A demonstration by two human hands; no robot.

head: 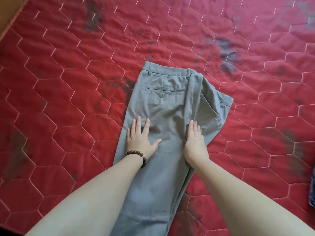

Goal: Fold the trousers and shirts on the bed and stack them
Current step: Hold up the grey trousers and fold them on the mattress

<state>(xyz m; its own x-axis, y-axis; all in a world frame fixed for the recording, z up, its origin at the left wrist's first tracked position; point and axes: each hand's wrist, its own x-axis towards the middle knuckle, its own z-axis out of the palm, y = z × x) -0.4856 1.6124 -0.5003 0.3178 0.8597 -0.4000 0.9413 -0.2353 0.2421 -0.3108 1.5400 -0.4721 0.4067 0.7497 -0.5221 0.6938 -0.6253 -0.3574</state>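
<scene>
I see 1 pair of grey trousers (163, 126) lying flat mid-bed on the red quilted bedspread (68, 65), waistband toward the far edge, legs running to the near edge and out of view. They're folded lengthwise, back pocket (162, 91) up; the under half sticks out crooked on the right, with its waistband angled toward the bed's right edge. Left hand (140, 137) is flat on the left leg, fingers spread and straight, pressing, grasping nothing. Right hand (195, 142) is flat along the centre fold, fingers straight and together, also pressing, nothing grasped. Brown bead bracelet (138, 155) on the left wrist. A blue patterned item (312, 191) shows at the bed's right edge; I can't tell what it is.
</scene>
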